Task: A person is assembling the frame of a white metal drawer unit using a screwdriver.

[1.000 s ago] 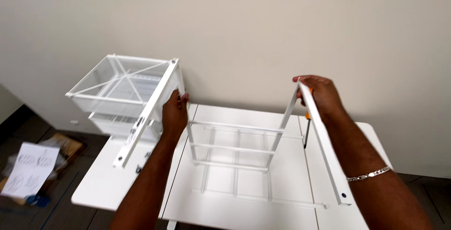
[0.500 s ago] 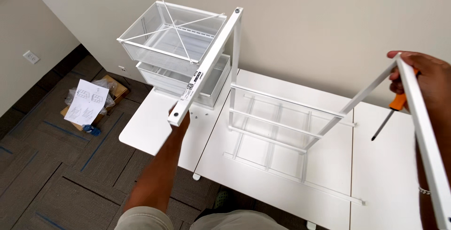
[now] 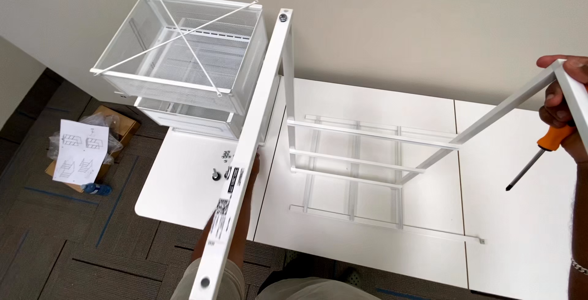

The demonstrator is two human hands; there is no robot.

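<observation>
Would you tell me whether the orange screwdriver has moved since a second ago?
Cannot tell: the orange screwdriver sits in the same spot beside the right hand; only the camera swung left.

We see a white frame rail of smooth painted metal, a fine wire-mesh drawer, a matt white tabletop, a paper instruction sheet and a glossy orange plastic screwdriver handle.

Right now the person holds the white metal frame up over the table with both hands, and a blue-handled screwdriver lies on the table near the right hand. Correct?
Not quite: the screwdriver has an orange handle, not blue, as the head view shows. The rest holds: the white metal frame is held over the table by the left hand and right hand.
</observation>
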